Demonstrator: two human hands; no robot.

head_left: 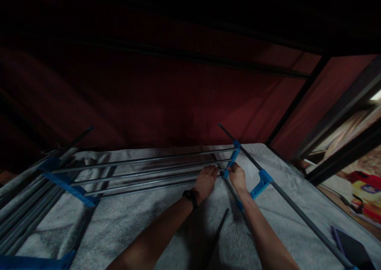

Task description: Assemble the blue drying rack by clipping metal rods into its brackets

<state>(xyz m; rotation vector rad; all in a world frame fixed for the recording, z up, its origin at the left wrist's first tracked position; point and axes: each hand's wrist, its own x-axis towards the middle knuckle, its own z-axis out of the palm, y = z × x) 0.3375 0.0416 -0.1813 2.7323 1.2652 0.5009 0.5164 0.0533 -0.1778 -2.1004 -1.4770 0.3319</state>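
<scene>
1. The left forearm (pixel 160 230) and right forearm (pixel 262 230) are bare, with skin showing right down to the picture's lower edge.
2. A dark band (pixel 190 196), like a watch, sits snug behind the left hand (pixel 205 181).
3. The right hand (pixel 237 177) and its wrist are bare.

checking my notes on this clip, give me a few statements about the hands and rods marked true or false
1. The left hand lies on the metal rods. True.
2. The right hand holds a phone. False: it touches a blue connector at the rods' end.
3. A dark band sits on the left wrist. True.
4. The rods lie on a bare wooden floor. False: they lie on a grey blanket.
</scene>
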